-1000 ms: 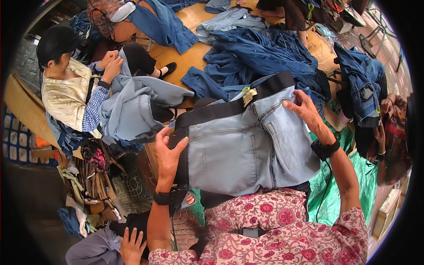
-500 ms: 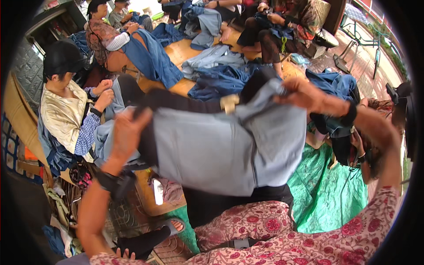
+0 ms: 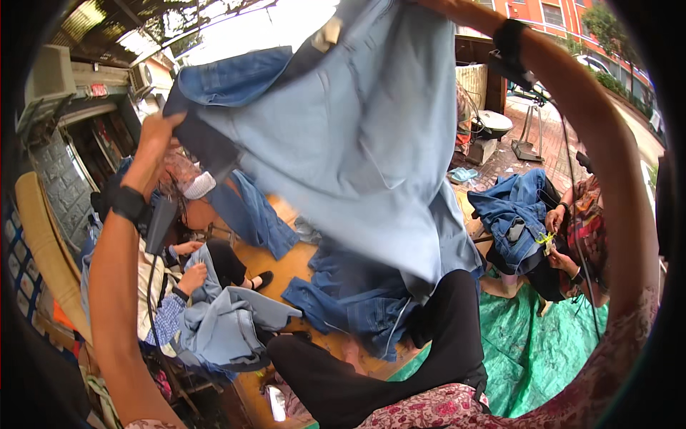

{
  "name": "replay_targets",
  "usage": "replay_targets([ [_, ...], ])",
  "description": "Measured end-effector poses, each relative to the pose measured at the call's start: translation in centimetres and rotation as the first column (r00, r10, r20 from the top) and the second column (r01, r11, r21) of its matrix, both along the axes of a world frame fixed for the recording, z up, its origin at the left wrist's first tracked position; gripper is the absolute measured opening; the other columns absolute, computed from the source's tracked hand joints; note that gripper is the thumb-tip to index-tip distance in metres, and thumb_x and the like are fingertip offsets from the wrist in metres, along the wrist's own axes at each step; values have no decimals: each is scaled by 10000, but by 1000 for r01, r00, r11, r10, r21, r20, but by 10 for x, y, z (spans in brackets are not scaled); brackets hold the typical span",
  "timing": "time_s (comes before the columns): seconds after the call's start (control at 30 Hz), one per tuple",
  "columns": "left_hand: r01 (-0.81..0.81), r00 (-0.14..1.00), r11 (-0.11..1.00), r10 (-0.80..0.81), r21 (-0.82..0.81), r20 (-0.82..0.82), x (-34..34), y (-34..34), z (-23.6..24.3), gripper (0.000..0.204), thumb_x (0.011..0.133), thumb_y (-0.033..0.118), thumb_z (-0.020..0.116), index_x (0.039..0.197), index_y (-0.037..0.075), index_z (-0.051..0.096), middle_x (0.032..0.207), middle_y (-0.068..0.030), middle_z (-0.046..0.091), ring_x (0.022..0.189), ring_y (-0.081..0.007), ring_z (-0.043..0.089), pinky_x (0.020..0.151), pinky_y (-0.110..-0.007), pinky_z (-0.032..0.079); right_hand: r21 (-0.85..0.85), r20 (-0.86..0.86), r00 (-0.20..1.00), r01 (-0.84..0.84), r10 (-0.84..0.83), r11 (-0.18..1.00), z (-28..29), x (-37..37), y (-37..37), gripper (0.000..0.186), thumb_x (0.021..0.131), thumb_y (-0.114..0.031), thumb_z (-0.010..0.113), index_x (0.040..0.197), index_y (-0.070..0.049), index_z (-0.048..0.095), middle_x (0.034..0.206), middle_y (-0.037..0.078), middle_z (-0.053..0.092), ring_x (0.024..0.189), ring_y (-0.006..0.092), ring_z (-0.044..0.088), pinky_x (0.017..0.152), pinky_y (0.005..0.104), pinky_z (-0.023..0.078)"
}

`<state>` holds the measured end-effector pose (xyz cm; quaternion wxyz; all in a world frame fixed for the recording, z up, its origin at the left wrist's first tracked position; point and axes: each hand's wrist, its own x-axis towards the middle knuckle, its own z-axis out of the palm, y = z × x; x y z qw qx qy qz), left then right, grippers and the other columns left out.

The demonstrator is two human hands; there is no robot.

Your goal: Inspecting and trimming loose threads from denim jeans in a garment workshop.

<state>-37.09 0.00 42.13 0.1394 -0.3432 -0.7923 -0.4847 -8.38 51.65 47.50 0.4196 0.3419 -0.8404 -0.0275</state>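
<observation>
A light blue denim garment (image 3: 343, 136) hangs spread out in the air before me, with a darker blue part (image 3: 232, 75), a dark band and a small pale tag (image 3: 327, 34). My left hand (image 3: 158, 136) is closed on the dark edge at its left side. Up at the top rim of the view, my right hand (image 3: 437, 6) is closed on the upper right part; its fingers are mostly cut off. The lower end of the cloth hangs down to near my black-trousered knee (image 3: 457, 314). Its exact kind is hard to tell from this side.
Darker jeans (image 3: 350, 289) lie on the wooden boards (image 3: 286, 214) below. To my left a person's hands (image 3: 191, 268) work on pale denim; to my right another person holds blue denim (image 3: 518, 211). A green tarp (image 3: 536, 350) covers the ground at right. A fan-like round thing (image 3: 493, 121) stands beyond.
Both hands have risen, lifting the denim garment from lap height to high in front of me. It has unfurled and hangs longer. The view has tilted upward.
</observation>
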Motion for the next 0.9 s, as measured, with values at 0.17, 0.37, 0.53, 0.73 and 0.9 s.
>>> replay_targets([
  [0.17, 46, 982, 989, -70, 138, 175, 39, 3, -34, 341, 926, 354, 686, 1091, 56, 693, 922, -20, 692, 815, -144, 640, 721, -316, 530, -514, 229, 789, 596, -570, 618, -28, 16, -42, 230, 832, -287, 706, 884, -68, 756, 791, 105, 659, 770, 206, 643, 686, 366, 489],
  [0.37, 26, 979, 999, -34, 42, 203, 54, -9, -48, 396, 923, 422, 667, 1064, 52, 695, 923, -23, 696, 803, -133, 643, 719, -326, 526, -640, 426, 791, 606, -439, 472, -51, 37, -51, 415, 779, -349, 780, 929, 34, 725, 846, 111, 702, 777, 180, 672, 718, 318, 516],
  [0.53, 7, 983, 1000, -6, -8, 182, 62, -18, -57, 377, 924, 456, 650, 1033, 97, 689, 871, 4, 685, 762, -110, 634, 672, -313, 503, -662, 381, 822, 562, -423, 496, -66, 36, -42, 490, 729, -396, 812, 933, 39, 718, 887, 139, 694, 874, 212, 667, 788, 340, 499],
  [0.73, -16, 983, 999, 23, -37, 183, 63, -26, -63, 380, 929, 459, 642, 1035, 97, 687, 869, 8, 678, 764, -114, 632, 673, -310, 499, -582, 468, 764, 645, -444, 496, -69, 50, -61, 475, 741, -408, 809, 881, 38, 726, 861, 136, 683, 855, 207, 657, 770, 349, 488],
  [0.9, -16, 979, 999, 23, -34, 202, 55, -29, -70, 397, 915, 474, 654, 1038, 98, 686, 883, 19, 657, 788, -100, 594, 619, -290, 463, -560, 444, 755, 654, -482, 509, -73, 57, -70, 506, 749, -445, 801, 883, 38, 730, 845, 142, 681, 829, 214, 660, 757, 350, 490],
])
